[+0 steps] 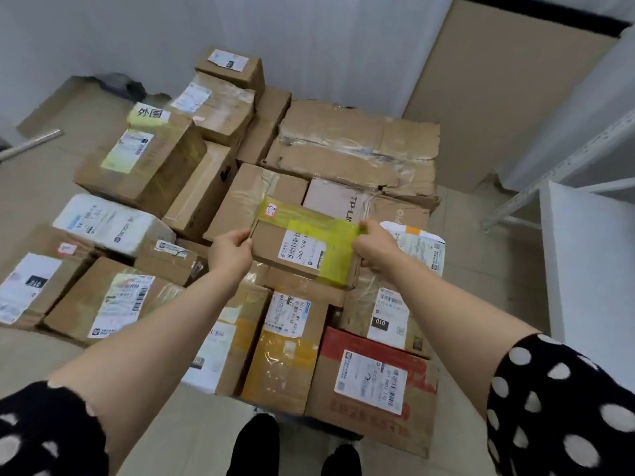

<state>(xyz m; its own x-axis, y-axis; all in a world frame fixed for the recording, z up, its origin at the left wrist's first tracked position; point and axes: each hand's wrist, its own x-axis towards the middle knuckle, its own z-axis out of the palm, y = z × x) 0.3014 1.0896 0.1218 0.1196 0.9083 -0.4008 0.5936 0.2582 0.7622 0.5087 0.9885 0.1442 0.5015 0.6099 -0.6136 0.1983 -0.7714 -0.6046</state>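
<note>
A heap of taped cardboard parcels (357,146) covers the floor; above its middle sits a flat box (271,242) banded in yellow tape — gripped at both ends, the left hand (231,250) and right hand (374,247) curled round its edges.

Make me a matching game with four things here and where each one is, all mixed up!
Things
1. box with yellow tape
2. red-topped box
3. white parcel
4. cardboard sheet

Places
A. leaning against the wall
B. held between the left hand and the right hand
C. on the left side of the pile
D. at the front right corner of the pile

Pairs: 1-B, 2-D, 3-C, 4-A
</note>
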